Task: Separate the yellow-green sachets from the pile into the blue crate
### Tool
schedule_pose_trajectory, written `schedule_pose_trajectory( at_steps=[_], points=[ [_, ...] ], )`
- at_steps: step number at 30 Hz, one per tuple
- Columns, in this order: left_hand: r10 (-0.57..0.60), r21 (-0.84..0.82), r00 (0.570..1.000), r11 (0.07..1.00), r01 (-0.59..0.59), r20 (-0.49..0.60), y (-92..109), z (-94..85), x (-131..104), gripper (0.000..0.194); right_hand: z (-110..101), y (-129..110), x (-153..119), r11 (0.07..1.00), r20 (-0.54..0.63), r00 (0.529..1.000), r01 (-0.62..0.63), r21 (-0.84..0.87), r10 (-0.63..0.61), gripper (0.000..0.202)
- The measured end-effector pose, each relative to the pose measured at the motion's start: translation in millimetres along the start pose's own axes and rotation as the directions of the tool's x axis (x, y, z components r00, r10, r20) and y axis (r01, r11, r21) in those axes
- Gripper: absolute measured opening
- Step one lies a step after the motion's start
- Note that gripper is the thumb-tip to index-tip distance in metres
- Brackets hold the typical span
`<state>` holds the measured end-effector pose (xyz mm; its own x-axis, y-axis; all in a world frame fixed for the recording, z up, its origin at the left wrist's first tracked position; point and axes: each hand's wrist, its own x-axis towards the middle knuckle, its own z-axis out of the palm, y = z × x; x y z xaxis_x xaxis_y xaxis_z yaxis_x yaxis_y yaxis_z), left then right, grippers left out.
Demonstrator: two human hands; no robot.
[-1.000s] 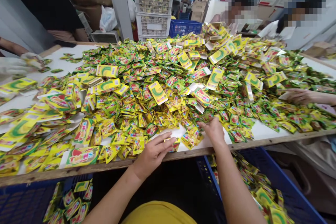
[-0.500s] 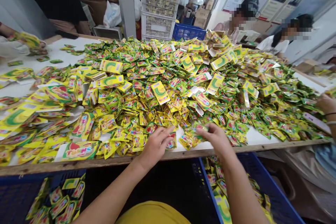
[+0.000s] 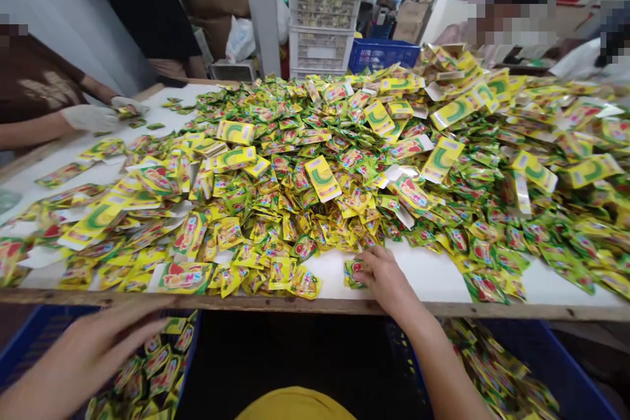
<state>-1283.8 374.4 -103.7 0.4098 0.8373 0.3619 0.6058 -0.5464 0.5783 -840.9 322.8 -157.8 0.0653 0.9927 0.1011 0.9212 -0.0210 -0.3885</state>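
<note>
My left hand (image 3: pixel 105 348), smeared a little by motion, hangs over the left blue crate (image 3: pixel 29 341) below the table edge. Its fingers are stretched out and nothing shows in them. Small candy packets (image 3: pixel 165 371) lie in that crate. On the white tabletop near the front edge, my right hand (image 3: pixel 386 279) has its fingertips closed on a small green candy packet (image 3: pixel 352 273). Its fingers partly cover the packet. A heap of yellow and green candy packets (image 3: pixel 275 203) lies just beyond, mixed with flat yellow boxes (image 3: pixel 323 178).
Another blue crate (image 3: pixel 566 367) with packets stands below the table on the right. The wooden table edge (image 3: pixel 295 303) runs across in front. Stacked white crates (image 3: pixel 322 46) stand behind. At left, a person's gloved hands (image 3: pixel 93 118) handle packets; other people are at the back right.
My left hand has moved from the front of the heap down and left over the crate. My right hand has shifted to another packet on the table. The view has turned slightly left.
</note>
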Motion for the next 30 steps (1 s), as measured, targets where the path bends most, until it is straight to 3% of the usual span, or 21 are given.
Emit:
schedule_pose_trajectory(
  at_steps=[2, 5, 7, 9, 11, 13, 15, 16, 18, 19, 21, 23, 26, 28, 30],
  points=[
    [0.162, 0.051, 0.986, 0.985, -0.164, 0.041, 33.2, 36.4, 55.6, 0.025, -1.0, -10.1, 5.9, 0.999, 0.057, 0.998, 0.001, -0.053, 0.002, 0.025],
    [0.382, 0.102, 0.917, 0.914, -0.393, 0.114, 78.9, 101.4, 157.7, 0.051, -1.7, -24.5, 4.6, 0.995, 0.125, 0.991, -0.044, -0.087, 0.055, 0.011],
    [0.415, 0.128, 0.898, 0.892, -0.433, 0.150, 95.4, 137.2, 216.3, 0.060, 0.9, -29.6, -3.4, 0.999, 0.093, 0.995, -0.046, -0.008, 0.047, 0.006],
    [0.428, 0.098, 0.883, 0.887, -0.452, 0.193, 100.4, 159.6, 255.3, 0.057, 6.1, -28.9, -14.0, 0.983, 0.030, 0.997, -0.079, 0.165, 0.075, 0.010],
    [0.433, 0.053, 0.877, 0.890, -0.452, 0.207, 99.9, 167.9, 273.1, 0.052, 10.5, -22.7, -23.1, 0.911, -0.021, 0.988, -0.133, 0.390, 0.153, 0.014],
    [0.391, -0.064, 0.914, 0.920, -0.387, 0.106, 101.1, 166.2, 271.0, 0.047, 9.0, -12.9, -28.3, 0.781, -0.069, 0.965, -0.162, 0.603, 0.254, 0.024],
    [0.295, -0.270, 0.955, 0.921, -0.282, 0.007, 107.0, 162.2, 250.7, 0.042, -1.7, -3.3, -29.3, 0.625, -0.104, 0.926, -0.158, 0.765, 0.362, 0.035],
    [0.240, -0.400, 0.970, 0.893, -0.208, 0.029, 111.3, 161.9, 234.7, 0.041, -10.3, 0.0, -28.5, 0.561, -0.126, 0.902, -0.144, 0.815, 0.414, 0.039],
    [0.155, -0.565, 0.962, 0.825, 0.000, 0.227, 119.5, 167.6, 195.8, 0.043, -30.5, 1.1, -24.2, 0.525, -0.210, 0.852, -0.085, 0.847, 0.479, 0.042],
    [0.113, -0.594, 0.933, 0.795, 0.122, 0.343, 122.7, 173.5, 175.5, 0.042, -40.2, -1.4, -20.8, 0.555, -0.268, 0.838, -0.049, 0.830, 0.475, 0.040],
    [0.040, -0.582, 0.875, 0.761, 0.287, 0.482, 125.6, 189.0, 139.9, 0.037, -54.4, -11.3, -12.3, 0.666, -0.347, 0.867, 0.024, 0.746, 0.358, 0.033],
    [0.026, -0.615, 0.867, 0.716, 0.331, 0.498, 124.9, 203.3, 116.0, 0.033, -59.8, -23.6, -3.2, 0.775, -0.341, 0.931, 0.120, 0.620, 0.130, 0.024],
    [0.039, -0.706, 0.884, 0.619, 0.344, 0.465, 121.9, 212.1, 100.3, 0.038, -58.5, -36.9, 6.8, 0.869, -0.275, 0.945, 0.279, 0.409, -0.174, 0.016],
    [0.015, -0.715, 0.887, 0.598, 0.362, 0.461, 121.7, 210.3, 96.3, 0.036, -59.9, -42.5, 10.5, 0.905, -0.187, 0.948, 0.303, 0.297, -0.256, 0.019],
    [0.010, -0.717, 0.888, 0.594, 0.365, 0.460, 123.2, 207.3, 93.0, 0.029, -66.7, -50.2, 12.9, 0.951, -0.046, 0.967, 0.254, 0.174, -0.250, 0.020]
  ],
)
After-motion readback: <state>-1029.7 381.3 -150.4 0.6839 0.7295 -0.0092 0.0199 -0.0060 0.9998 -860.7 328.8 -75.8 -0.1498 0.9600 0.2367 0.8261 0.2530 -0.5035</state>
